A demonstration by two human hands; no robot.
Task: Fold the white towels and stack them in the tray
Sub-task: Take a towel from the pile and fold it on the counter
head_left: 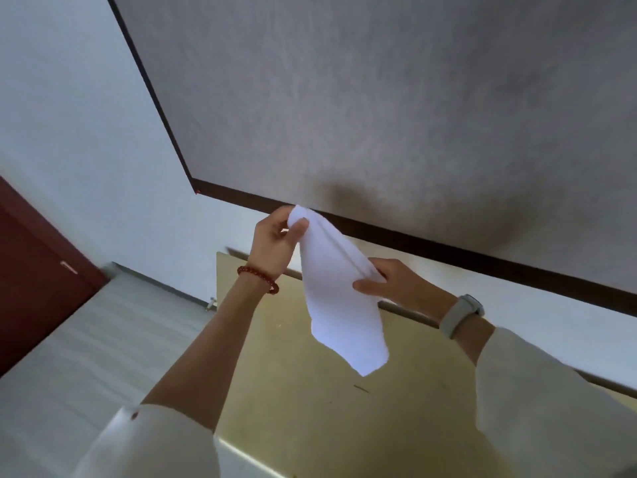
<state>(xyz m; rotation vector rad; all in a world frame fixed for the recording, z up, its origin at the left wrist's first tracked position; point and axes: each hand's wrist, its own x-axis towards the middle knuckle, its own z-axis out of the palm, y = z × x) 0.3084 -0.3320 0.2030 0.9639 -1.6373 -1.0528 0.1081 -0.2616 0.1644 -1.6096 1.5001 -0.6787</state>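
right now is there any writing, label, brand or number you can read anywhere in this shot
None: no readable text shows anywhere.
The white towel, pinched by the left hand and the right hand, shows no tag or print.
The watch on the right wrist shows only its band, no face or brand.
The table shows no writing.

The towel (341, 298) hangs above the surface (293, 391), between the two hands. The left hand (275, 243) pinches its upper corner, higher and to the left; the right hand (393, 284) grips its edge lower and to the right. Behind the surface stands the wall (86, 132), and left of the surface lies the floor (103, 339), with a door (31, 270) at far left.
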